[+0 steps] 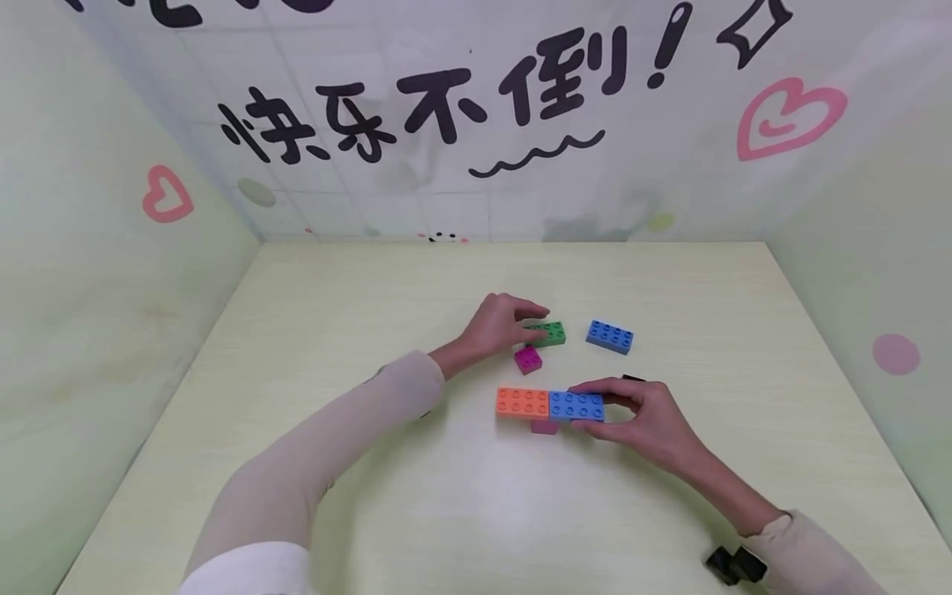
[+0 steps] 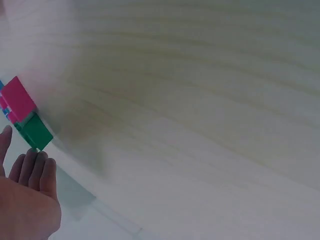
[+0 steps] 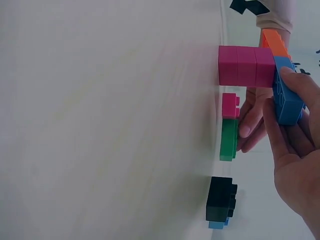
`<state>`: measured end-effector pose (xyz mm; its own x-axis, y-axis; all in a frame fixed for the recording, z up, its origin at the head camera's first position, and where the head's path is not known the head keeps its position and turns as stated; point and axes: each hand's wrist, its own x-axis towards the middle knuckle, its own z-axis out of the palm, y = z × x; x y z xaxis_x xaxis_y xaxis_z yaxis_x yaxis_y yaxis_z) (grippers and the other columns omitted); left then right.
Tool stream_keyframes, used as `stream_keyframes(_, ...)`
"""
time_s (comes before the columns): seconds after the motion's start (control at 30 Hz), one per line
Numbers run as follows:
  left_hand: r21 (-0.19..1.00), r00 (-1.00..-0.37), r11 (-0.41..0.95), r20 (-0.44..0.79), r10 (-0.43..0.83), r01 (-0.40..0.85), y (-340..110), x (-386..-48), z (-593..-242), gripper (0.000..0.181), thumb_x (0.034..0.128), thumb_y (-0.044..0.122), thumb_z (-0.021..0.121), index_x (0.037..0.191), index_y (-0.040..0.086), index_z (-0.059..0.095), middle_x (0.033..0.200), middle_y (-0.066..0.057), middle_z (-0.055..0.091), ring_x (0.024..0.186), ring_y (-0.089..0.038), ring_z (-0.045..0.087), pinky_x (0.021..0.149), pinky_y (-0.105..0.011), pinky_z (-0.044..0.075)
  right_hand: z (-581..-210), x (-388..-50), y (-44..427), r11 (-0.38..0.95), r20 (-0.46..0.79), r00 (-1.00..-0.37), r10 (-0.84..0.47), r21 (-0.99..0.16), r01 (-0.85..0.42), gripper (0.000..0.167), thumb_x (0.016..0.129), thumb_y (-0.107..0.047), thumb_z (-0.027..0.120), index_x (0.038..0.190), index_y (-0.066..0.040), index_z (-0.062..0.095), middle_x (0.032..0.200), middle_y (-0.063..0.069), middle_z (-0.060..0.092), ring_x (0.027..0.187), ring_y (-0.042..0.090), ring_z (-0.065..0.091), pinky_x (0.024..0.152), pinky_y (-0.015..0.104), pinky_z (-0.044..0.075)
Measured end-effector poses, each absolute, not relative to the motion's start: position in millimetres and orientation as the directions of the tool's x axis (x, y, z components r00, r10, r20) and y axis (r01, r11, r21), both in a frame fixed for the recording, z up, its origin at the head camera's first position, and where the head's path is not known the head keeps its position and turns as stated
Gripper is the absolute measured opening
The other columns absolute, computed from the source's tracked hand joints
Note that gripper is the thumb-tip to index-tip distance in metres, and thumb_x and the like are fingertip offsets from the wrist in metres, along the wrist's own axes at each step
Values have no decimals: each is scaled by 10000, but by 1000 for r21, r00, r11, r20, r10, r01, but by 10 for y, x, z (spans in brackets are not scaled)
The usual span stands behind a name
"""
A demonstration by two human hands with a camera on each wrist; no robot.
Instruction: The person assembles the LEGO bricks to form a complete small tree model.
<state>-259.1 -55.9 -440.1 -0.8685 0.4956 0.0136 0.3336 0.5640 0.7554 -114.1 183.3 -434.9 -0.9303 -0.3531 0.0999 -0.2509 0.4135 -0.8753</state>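
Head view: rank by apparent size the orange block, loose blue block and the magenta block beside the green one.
1. Orange block (raised nearer the camera; true size unsure)
2. Loose blue block
3. Magenta block

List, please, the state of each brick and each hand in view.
Right hand: gripping the near blue brick
Near blue brick: studs up, touching the orange brick
Orange brick: studs up
Pink stack: three layers, under the near blue brick
Left hand: at the green brick, fingers extended; contact unclear
Green brick: studs up
Small pink brick: studs up, unheld
Far blue brick: studs up, unheld
Black brick: studs up, unheld
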Motion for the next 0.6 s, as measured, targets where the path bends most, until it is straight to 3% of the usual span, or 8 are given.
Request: stream_keyframes(0.6,682,-876,653,-40,481,328,-482,-2604,-4467,433,803,286,833,1206,172,720,1125,63,707,1022,-75,609,914,-246,468,-4350,-1142,1827,410,114,-928,-355,-873,-264,363,775,-280,849,1120,-279,734,1089,-105,680,990,98,643,883,333,533)
